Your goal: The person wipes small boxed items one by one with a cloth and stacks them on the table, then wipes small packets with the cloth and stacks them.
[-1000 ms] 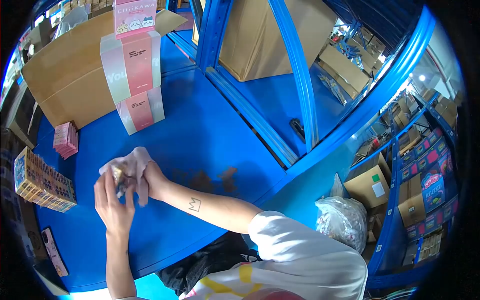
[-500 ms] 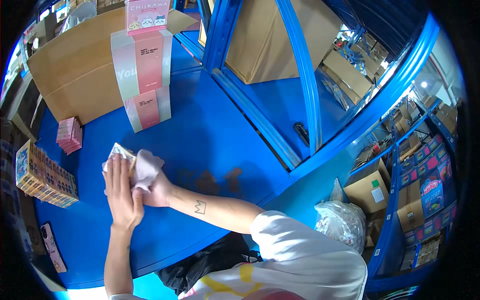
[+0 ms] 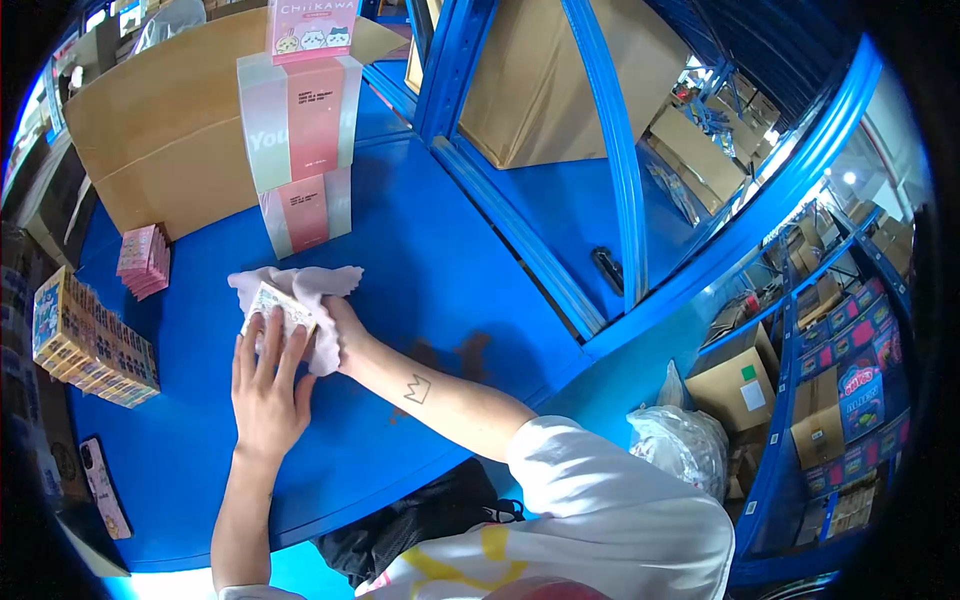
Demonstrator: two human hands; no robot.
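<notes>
A small, pale printed box (image 3: 286, 305) rests on a light lilac cloth (image 3: 330, 283) above the blue table. My left hand (image 3: 268, 392) lies over the box from the near side, fingers spread and outstretched, their tips touching its top face. My right hand (image 3: 346, 335) grips the cloth at the box's right side; its fingers are mostly hidden beneath the cloth. Part of the box's top and a corner show between and beyond the left fingers.
Left are a block of stacked yellow-edged boxes (image 3: 95, 340), a stack of pink packets (image 3: 144, 262) and a phone (image 3: 106, 487). Behind stand pink-and-white boxes (image 3: 300, 120) with a Chiikawa box (image 3: 312, 30) on top. A blue rack post (image 3: 612, 150) rises to the right.
Both hands have shifted slightly right with the box and cloth. The cloth is now spread out around the box, and my left fingers have drawn back, uncovering more of its top.
</notes>
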